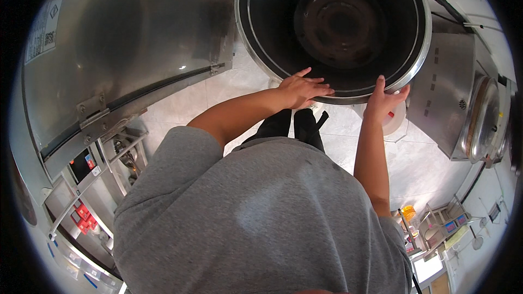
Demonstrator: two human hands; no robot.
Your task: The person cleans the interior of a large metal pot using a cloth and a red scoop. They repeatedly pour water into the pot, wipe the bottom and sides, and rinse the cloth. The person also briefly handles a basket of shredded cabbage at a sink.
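A large round metal pot (425, 45) with a dark interior and a bright rolled rim fills the upper middle of the view, its mouth facing me. My left hand (300, 89) lies over the near rim, fingers spread flat on the inner edge. At the rim's near right, my right hand (384, 100) grips it, thumb on the inside and fingers beneath the outer edge. The inside shows a round, brownish bottom with ring marks. What the underside rests on is hidden.
A large stainless steel cabinet door (155, 28) stands at the left, above metal racks (118, 151). To the right is a steel appliance (443, 85) beside a round metal lid (484, 118). A translucent round container (395, 120) is partly behind my right hand. Shelves (437, 228) hold kitchen items at lower right.
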